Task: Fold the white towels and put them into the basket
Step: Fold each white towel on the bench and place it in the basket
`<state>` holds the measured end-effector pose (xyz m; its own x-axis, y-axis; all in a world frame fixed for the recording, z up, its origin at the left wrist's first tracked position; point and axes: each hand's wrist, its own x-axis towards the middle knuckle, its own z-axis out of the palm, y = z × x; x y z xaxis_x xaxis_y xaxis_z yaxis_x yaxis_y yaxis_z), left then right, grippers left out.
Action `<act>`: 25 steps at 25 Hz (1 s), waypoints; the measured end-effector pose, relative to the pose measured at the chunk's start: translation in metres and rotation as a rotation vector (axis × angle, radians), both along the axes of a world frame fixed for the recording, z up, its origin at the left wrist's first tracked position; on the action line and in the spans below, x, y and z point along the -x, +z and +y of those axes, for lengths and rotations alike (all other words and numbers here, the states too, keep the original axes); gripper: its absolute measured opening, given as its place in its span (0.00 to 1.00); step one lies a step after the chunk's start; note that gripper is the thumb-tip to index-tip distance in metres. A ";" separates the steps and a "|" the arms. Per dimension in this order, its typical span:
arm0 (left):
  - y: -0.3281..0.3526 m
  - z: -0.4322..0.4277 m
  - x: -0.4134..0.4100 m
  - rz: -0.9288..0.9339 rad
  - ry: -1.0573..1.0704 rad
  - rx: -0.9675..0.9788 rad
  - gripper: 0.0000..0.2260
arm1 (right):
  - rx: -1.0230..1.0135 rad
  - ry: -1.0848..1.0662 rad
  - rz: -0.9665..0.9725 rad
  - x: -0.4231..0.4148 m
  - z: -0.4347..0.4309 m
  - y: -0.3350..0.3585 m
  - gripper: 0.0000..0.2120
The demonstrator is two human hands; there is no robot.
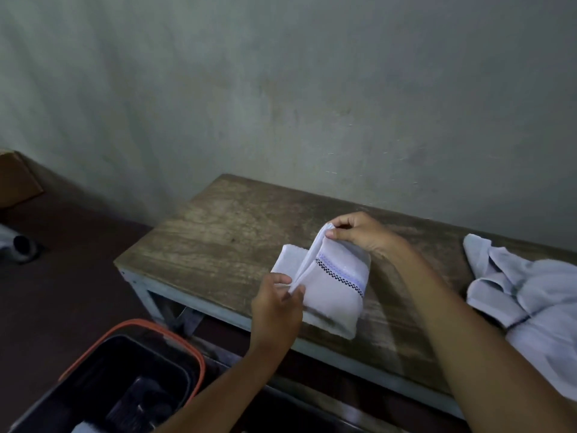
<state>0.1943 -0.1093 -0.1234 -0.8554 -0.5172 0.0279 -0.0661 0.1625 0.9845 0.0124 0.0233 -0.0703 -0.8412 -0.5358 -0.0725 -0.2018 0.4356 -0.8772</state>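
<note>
A white towel (pixel 335 292) with a dark checkered and blue stripe lies partly folded on the wooden table (pixel 218 232). One flap stands lifted off it. My right hand (pixel 359 234) pinches the flap's far corner. My left hand (pixel 276 303) pinches its near corner at the table's front. A dark basket (pixel 193 354) with an orange rim stands on the floor below the table's left front, under my left forearm.
A heap of loose white towels (pixel 530 301) lies at the table's right end. The table backs onto a grey wall (pixel 281 89). A cardboard box (pixel 15 179) and a pale object (pixel 18 243) sit on the floor at far left.
</note>
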 end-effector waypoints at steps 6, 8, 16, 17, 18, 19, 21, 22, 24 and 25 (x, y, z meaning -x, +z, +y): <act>-0.012 -0.039 0.002 -0.162 0.095 0.100 0.04 | -0.171 0.019 0.070 0.011 -0.054 -0.027 0.05; -0.014 -0.046 0.001 -0.192 0.127 0.160 0.05 | -0.227 0.053 0.058 0.016 -0.063 -0.034 0.05; -0.022 -0.067 0.017 -0.266 0.154 0.326 0.07 | -0.324 0.027 0.091 0.022 -0.084 -0.045 0.15; -0.021 -0.070 0.018 -0.281 0.127 0.356 0.07 | -0.340 0.017 0.094 0.021 -0.083 -0.046 0.16; -0.021 -0.073 0.019 -0.299 0.104 0.390 0.07 | -0.353 0.014 0.092 0.020 -0.082 -0.047 0.17; -0.019 -0.076 0.020 -0.319 0.085 0.434 0.07 | -0.373 0.017 0.089 0.020 -0.081 -0.046 0.17; -0.015 -0.079 0.024 -0.350 0.070 0.503 0.05 | -0.467 0.044 0.086 0.020 -0.074 -0.043 0.19; -0.014 -0.081 0.027 -0.356 0.065 0.512 0.05 | -0.533 0.067 0.087 0.021 -0.067 -0.041 0.19; -0.012 -0.082 0.035 -0.341 0.033 0.503 0.05 | -0.648 0.125 0.066 0.023 -0.047 -0.038 0.23; -0.012 -0.081 0.038 -0.317 0.000 0.497 0.05 | -0.682 0.142 0.050 0.022 -0.035 -0.037 0.25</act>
<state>0.1565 -0.1904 -0.1356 -0.8614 -0.5078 0.0096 -0.3452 0.5993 0.7223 -0.0100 -0.0120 -0.1074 -0.7777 -0.4892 -0.3947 -0.3302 0.8523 -0.4058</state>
